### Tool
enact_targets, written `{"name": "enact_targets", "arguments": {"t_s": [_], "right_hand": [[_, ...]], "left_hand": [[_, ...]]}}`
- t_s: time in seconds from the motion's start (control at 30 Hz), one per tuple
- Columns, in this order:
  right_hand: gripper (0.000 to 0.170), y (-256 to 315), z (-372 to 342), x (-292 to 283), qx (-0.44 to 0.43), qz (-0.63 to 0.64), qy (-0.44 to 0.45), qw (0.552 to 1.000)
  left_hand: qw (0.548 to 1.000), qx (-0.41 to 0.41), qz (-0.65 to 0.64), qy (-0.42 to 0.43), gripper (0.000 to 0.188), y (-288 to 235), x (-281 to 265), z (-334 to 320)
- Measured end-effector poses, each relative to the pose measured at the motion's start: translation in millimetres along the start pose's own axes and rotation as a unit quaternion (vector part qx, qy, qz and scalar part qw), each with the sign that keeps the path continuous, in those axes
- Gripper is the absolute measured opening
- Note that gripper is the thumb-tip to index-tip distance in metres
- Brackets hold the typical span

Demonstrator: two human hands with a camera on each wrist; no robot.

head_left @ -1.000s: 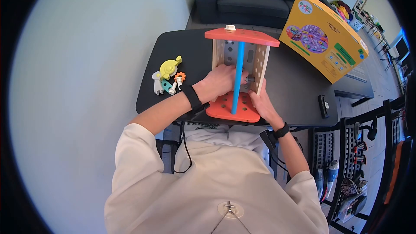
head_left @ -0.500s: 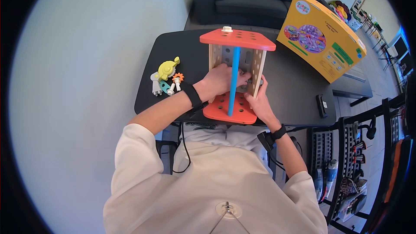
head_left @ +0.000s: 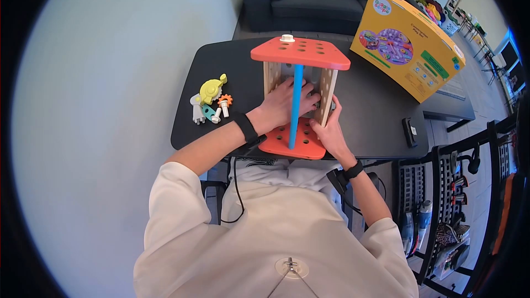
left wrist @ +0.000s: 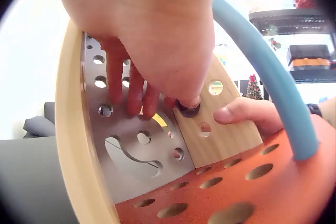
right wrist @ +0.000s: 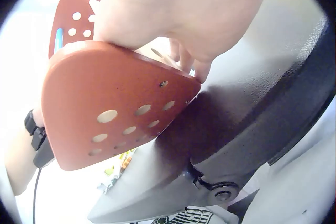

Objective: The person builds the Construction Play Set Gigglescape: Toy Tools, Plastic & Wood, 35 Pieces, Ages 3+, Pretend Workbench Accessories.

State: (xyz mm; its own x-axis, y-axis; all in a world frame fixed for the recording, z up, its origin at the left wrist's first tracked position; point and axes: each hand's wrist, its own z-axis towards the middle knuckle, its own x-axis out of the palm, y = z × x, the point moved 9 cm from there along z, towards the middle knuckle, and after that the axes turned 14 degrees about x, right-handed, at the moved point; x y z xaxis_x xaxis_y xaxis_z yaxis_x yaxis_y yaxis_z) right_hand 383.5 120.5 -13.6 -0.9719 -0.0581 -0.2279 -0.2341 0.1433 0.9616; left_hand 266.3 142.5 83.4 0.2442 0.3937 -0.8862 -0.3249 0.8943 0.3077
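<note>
A toy frame has a red top board (head_left: pixel 301 51), a red bottom board (left wrist: pixel 210 203), wooden sides, a grey perforated back (left wrist: pixel 128 153) and a blue rod (head_left: pixel 296 99) at the front. Behind that rod, my left hand (head_left: pixel 279 104) reaches inside, its thumb and forefinger pinching a dark round piece (left wrist: pixel 189 110) at the right wooden side (left wrist: pixel 223 142). The other left fingers hang beside the back panel. My right hand (head_left: pixel 329 132) grips the same side's edge from outside, thumb against the wood; its palm is near a red board (right wrist: pixel 115 98) in the right wrist view.
On the black table's (head_left: pixel 375 127) left lie a yellow-green toy piece (head_left: pixel 211 91), an orange gear (head_left: pixel 225 100), white bolts (head_left: pixel 224 109) and a grey piece (head_left: pixel 197 111). A yellow box (head_left: pixel 406 44) stands back right; a black object (head_left: pixel 409 132) lies near the right edge.
The toy frame has shifted left in the head view, showing more of its top. My left hand's fingers have moved over the grey piece seen earlier; my right hand keeps its grip.
</note>
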Motion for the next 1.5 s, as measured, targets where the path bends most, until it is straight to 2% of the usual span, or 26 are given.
{"name": "enact_targets", "arguments": {"t_s": [0.23,0.43,0.57,0.73,1.0,1.07,1.1,1.17,1.2,1.23,1.3,1.33,1.37,1.47,1.5], "right_hand": [[0.098,-2,3,-1,-0.009,-0.017,-0.002,1.0],[0.096,1,1,-2,-0.027,-0.017,-0.01,0.999],[0.095,-1,2,-2,-0.018,-0.018,-0.013,1.0],[0.096,3,-1,-1,-0.014,-0.018,-0.014,1.0],[0.101,4,-2,-1,-0.002,-0.02,0.009,1.0],[0.104,7,-2,-2,-0.022,-0.042,0.012,0.999],[0.104,7,-3,-5,-0.019,-0.043,0.009,0.999],[0.111,16,-12,-3,0.051,0.005,0.062,0.997],[0.102,20,-17,-5,0.041,0.002,0.073,0.997],[0.102,12,-15,-9,0.043,0.003,0.07,0.997],[0.084,-2,-5,-22,-0.035,-0.009,0.041,0.998],[0.064,-2,-5,-25,-0.053,0.061,0.043,0.996],[0.064,-5,-5,-29,-0.052,0.061,0.041,0.996],[0.042,-1,-3,-52,-0.076,0.005,-0.049,0.996],[0.042,0,-2,-54,-0.075,0.005,-0.051,0.996]], "left_hand": [[0.999,-0.027,0.023,-0.039,0.022,-2,2,-6],[0.998,-0.06,0.001,-0.028,0.023,0,5,-9],[0.998,-0.043,0.011,-0.041,0.024,-3,3,-9],[0.996,-0.048,-0.068,0.007,0.025,-1,10,-6],[0.995,-0.056,-0.083,0.024,0.026,-1,13,-9],[0.995,-0.058,-0.079,0.033,0.026,-1,16,-9],[0.997,-0.045,-0.052,0.023,0.027,-2,13,-9],[0.999,-0.028,-0.027,0.012,0.028,-3,15,-9],[0.999,-0.035,-0.033,0.003,0.025,-1,18,-10],[0.998,-0.043,-0.039,-0.005,0.021,0,20,-10],[0.999,-0.037,-0.014,-0.005,0.022,-2,21,-9],[0.999,-0.037,-0.005,0.0,0.023,-2,22,-8],[0.999,-0.038,0.004,0.004,0.023,-1,23,-8],[0.999,-0.028,0.017,-0.007,0.023,-2,20,-7],[0.999,-0.027,0.016,-0.008,0.023,-2,20,-8]]}}
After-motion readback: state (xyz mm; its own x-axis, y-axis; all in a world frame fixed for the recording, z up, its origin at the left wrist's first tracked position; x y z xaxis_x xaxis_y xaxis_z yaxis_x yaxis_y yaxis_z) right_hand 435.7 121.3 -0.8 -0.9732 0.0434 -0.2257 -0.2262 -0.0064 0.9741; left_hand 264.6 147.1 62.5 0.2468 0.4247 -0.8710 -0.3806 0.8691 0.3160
